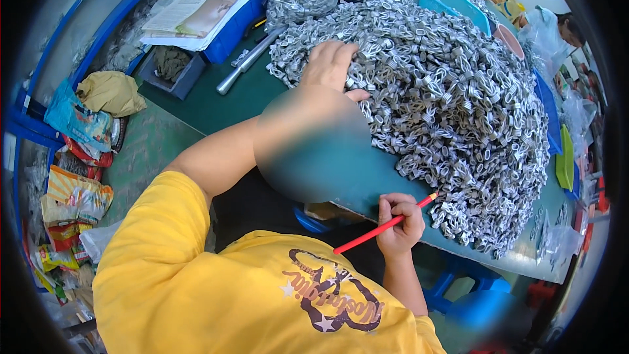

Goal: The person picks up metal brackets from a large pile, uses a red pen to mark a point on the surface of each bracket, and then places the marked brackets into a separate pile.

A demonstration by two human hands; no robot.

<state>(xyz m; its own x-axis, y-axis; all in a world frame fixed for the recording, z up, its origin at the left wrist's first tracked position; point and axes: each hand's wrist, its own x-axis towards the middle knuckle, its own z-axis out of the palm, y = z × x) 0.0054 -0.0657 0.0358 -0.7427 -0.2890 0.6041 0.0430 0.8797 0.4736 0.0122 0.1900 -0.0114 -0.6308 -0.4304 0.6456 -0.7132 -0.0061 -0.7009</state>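
Two hands at a heap of metal clips

The left hand (331, 65) is laid flat, fingers together, on the near left edge of the clips (445, 105) — a grey heap covering most of the green table (216, 101). A red stick (383, 225) is pinched in the right hand (400, 223) at the table's near edge — its tip just beside the heap. A metal bar (249, 62) lies far left.

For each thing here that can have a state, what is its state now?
left hand: open, palm down on the pile
right hand: closed around the red stick
red stick: held slanted, tip toward the pile
metal clips: heaped loose on the green table
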